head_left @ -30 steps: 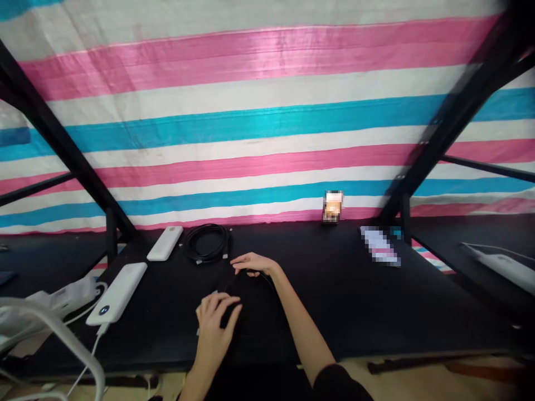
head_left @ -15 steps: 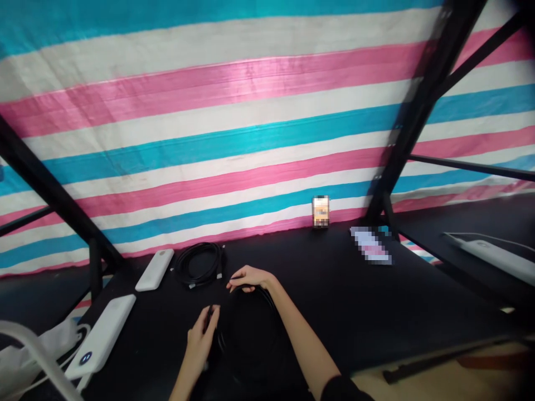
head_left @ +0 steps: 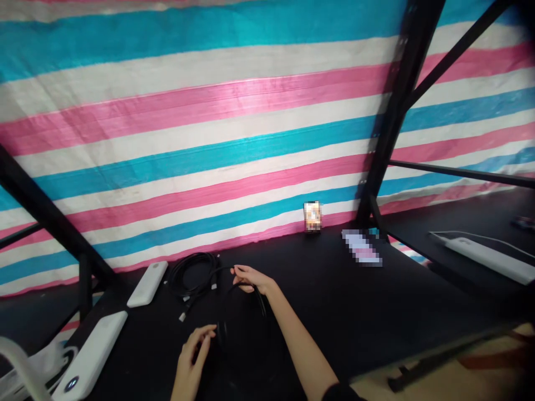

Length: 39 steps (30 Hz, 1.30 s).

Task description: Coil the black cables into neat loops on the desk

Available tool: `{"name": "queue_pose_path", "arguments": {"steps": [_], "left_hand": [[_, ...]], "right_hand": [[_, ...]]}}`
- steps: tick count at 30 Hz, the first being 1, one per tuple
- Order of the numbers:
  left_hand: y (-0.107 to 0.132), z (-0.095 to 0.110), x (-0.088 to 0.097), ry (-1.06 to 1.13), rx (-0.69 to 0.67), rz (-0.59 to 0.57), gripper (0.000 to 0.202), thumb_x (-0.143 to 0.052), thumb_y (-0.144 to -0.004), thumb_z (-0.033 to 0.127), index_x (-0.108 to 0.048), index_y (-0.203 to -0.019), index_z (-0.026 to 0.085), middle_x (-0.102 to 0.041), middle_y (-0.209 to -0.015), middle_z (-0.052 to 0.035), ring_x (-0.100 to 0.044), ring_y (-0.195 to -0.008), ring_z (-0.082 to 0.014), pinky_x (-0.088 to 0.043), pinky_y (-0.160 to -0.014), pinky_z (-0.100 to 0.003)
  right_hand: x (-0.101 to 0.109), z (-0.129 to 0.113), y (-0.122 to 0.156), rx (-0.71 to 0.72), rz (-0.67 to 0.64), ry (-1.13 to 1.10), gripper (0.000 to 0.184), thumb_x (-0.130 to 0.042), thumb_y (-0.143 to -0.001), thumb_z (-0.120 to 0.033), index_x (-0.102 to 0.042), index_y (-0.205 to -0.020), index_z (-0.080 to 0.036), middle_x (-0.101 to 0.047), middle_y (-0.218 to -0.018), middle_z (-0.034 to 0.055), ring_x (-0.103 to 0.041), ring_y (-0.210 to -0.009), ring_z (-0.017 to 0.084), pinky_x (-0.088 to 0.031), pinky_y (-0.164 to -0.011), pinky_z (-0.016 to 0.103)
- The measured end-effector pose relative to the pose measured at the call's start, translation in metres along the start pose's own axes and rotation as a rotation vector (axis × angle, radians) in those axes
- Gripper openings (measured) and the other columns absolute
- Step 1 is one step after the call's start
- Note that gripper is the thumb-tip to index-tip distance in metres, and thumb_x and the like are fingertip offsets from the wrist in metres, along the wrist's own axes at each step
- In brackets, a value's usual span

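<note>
We see a thin black cable (head_left: 262,301) laid in one loose round loop on the black desk (head_left: 334,312), near the desk's front edge and hard to pick out against the dark top. The loop lies between the two hands.

The right hand (head_left: 249,277) sits at the far side of the loop. Its grip is closed: thumb and fingers are pinched together on the cable and lift that stretch a little off the desk.

The left hand (head_left: 191,356) is at the near left side of the loop. Its fingers are half curled and spread, with the fingertips (head_left: 212,329) at the cable's edge. We cannot tell whether this grip has closed on the cable or only touches it.

Just behind the loop, to the left, lies a second cable (head_left: 190,275) in a tighter coil with its plugs trailing out. Beside that is a white power bank (head_left: 147,284). A larger power bank (head_left: 92,359) lies nearer the left front corner.
</note>
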<state>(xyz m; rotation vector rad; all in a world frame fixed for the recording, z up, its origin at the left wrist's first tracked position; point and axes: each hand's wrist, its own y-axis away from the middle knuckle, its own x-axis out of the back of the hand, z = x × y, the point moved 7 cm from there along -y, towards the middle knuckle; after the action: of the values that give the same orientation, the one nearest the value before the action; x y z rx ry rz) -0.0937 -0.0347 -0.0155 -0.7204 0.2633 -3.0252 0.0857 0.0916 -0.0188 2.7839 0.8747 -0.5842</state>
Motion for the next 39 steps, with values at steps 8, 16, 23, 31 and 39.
{"name": "queue_pose_path", "arguments": {"steps": [8,16,23,31,39], "left_hand": [[0.001,-0.002,-0.006,-0.151,-0.117,-0.006,0.033,-0.045,-0.082,0.048,-0.065,-0.092,0.023,-0.065,-0.1,-0.0063,-0.06,-0.096,-0.0219,-0.044,-0.086,-0.035],[0.006,0.01,0.005,-0.52,-0.085,0.223,0.028,-0.044,-0.081,0.041,-0.065,-0.09,0.026,-0.065,-0.101,-0.0045,-0.058,-0.095,-0.0244,-0.04,-0.08,-0.039],[0.014,0.021,0.011,-0.598,-0.036,0.315,0.027,-0.041,-0.085,0.035,-0.064,-0.09,0.024,-0.065,-0.103,-0.0057,-0.055,-0.094,-0.0245,-0.037,-0.079,-0.037],[0.015,0.013,0.018,-0.613,0.039,0.383,0.031,-0.041,-0.083,0.04,-0.061,-0.098,0.02,-0.06,-0.101,-0.0083,-0.054,-0.095,-0.026,-0.037,-0.079,-0.039],[0.007,0.01,-0.002,-0.508,0.032,0.146,0.033,-0.051,-0.073,0.055,-0.065,-0.073,0.025,-0.064,-0.081,-0.003,-0.053,-0.084,-0.0255,-0.036,-0.08,-0.041]], "right_hand": [[0.007,-0.016,0.006,0.078,0.076,-0.002,0.036,-0.058,-0.08,-0.049,-0.057,-0.094,-0.016,-0.062,-0.066,-0.0013,-0.032,-0.029,0.0,-0.014,-0.031,0.017],[0.021,-0.044,0.014,0.26,0.287,-0.046,0.048,-0.063,-0.074,-0.052,-0.062,-0.105,-0.014,-0.06,-0.06,-0.0007,-0.032,-0.029,0.001,-0.012,-0.03,0.018],[0.031,-0.05,0.019,0.311,0.453,0.021,0.053,-0.065,-0.069,-0.055,-0.064,-0.101,-0.013,-0.065,-0.063,0.0044,-0.041,-0.035,0.005,-0.019,-0.03,0.018],[0.035,-0.048,0.018,0.337,0.525,0.045,0.056,-0.063,-0.069,-0.057,-0.064,-0.1,-0.011,-0.063,-0.061,0.0041,-0.037,-0.033,0.003,-0.019,-0.03,0.018],[0.026,-0.051,0.017,0.358,0.472,0.024,0.055,-0.062,-0.069,-0.058,-0.063,-0.099,-0.012,-0.061,-0.056,0.0013,-0.036,-0.033,0.003,-0.017,-0.029,0.017]]}}
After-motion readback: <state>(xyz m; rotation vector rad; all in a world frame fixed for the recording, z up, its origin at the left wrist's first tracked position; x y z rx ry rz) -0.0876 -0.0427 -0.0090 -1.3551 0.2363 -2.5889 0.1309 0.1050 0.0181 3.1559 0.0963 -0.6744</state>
